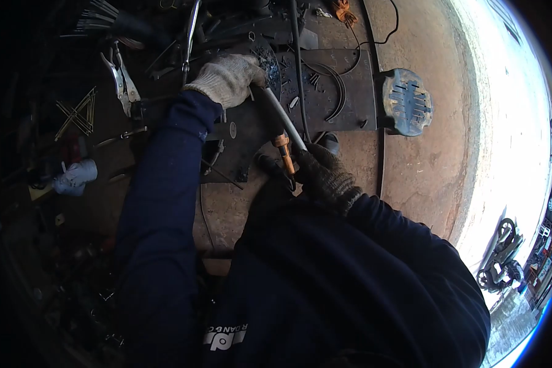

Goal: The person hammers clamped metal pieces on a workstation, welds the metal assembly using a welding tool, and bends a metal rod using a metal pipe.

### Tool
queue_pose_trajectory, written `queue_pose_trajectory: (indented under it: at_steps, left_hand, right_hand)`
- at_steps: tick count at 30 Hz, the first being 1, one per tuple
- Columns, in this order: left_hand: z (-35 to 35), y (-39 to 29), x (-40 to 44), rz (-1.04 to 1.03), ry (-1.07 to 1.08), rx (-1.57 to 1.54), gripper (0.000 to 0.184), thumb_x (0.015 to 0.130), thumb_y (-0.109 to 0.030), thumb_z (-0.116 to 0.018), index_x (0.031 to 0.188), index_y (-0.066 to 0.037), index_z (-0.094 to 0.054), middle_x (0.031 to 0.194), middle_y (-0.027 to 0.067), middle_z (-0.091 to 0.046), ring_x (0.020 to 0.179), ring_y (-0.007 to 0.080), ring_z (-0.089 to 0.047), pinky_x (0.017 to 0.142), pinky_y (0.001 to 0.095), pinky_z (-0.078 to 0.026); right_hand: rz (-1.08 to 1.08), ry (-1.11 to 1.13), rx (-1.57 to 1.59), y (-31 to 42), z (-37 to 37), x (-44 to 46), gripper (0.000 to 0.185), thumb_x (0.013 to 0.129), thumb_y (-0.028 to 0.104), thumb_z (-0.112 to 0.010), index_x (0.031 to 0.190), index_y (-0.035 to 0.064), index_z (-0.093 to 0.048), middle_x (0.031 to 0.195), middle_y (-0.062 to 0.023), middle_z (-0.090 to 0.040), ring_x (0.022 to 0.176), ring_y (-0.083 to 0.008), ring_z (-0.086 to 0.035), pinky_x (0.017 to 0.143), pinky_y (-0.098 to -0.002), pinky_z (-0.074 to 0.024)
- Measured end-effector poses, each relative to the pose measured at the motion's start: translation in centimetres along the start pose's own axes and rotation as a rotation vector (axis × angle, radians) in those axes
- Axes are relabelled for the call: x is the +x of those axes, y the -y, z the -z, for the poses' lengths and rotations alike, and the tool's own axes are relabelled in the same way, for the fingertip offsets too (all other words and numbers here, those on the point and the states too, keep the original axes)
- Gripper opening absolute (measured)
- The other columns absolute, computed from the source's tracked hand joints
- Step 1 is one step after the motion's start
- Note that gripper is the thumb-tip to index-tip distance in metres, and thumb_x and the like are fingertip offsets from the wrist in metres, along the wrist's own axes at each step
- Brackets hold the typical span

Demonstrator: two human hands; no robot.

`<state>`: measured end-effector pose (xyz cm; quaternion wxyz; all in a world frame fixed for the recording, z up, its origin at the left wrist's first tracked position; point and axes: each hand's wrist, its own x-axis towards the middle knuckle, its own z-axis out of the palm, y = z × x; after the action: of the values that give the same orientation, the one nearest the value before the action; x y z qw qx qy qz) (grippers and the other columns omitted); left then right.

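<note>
A grey metal tube (284, 116) slants between my two gloved hands. My left hand (230, 80), in a pale knit glove, is closed around its far end. Closed at the near end is my right hand (326, 175), in a darker, dirty glove and partly in shadow. Just left of the tube lies an orange-and-black tool (283, 153), close to my right fingers; its kind is unclear. Under the tube's far end is a dark metal plate (239, 162). Small dark bits (270, 64) lie beside my left fingertips.
Locking pliers (122, 83) and thin yellow rods (76, 115) lie at left. A black cable (297, 61) runs past the tube. Another plate (359, 92) carries curved wire and small pieces. A worn stool seat (408, 101) stands right; a motorcycle (502, 257) is outside.
</note>
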<state>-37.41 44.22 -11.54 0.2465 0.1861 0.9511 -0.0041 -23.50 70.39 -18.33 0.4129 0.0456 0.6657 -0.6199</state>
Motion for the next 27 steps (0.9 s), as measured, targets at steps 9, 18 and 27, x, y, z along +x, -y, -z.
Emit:
queue_pose_trajectory:
  at_steps: [9,18,27]
  left_hand:
    - [-0.5,0.4,0.3,-0.059,-0.056,0.031,0.035,0.087,-0.010,-0.067,0.119,-0.021,-0.072,0.120,0.0042,-0.065,0.116,0.0275,-0.062,0.101,0.0387,-0.053]
    - [0.5,0.2,1.0,-0.068,0.046,0.083,0.042,0.083,-0.011,-0.075,0.123,-0.020,-0.069,0.129,0.0054,-0.064,0.122,0.0286,-0.060,0.105,0.0396,-0.051]
    - [0.4,-0.2,0.6,-0.081,0.057,0.136,0.039,0.087,-0.004,-0.065,0.122,-0.021,-0.071,0.132,0.0061,-0.064,0.124,0.0288,-0.060,0.105,0.0418,-0.050]
  right_hand:
    - [-0.177,0.058,-0.007,3.5,3.7,0.0,0.057,0.101,0.048,-0.054,0.136,0.0034,-0.055,0.093,-0.0100,-0.067,0.071,-0.0161,-0.066,0.058,-0.0304,-0.0544]
    - [0.892,0.013,-0.926,1.3,5.3,1.4,0.046,0.087,0.006,-0.066,0.132,0.0086,-0.060,0.090,-0.0063,-0.062,0.068,-0.0139,-0.064,0.058,-0.0337,-0.0551]
    - [-0.186,-0.167,0.102,2.7,-2.2,-2.4,0.042,0.102,0.033,-0.057,0.132,0.0036,-0.060,0.087,-0.0052,-0.065,0.071,-0.0116,-0.063,0.057,-0.0264,-0.0516]
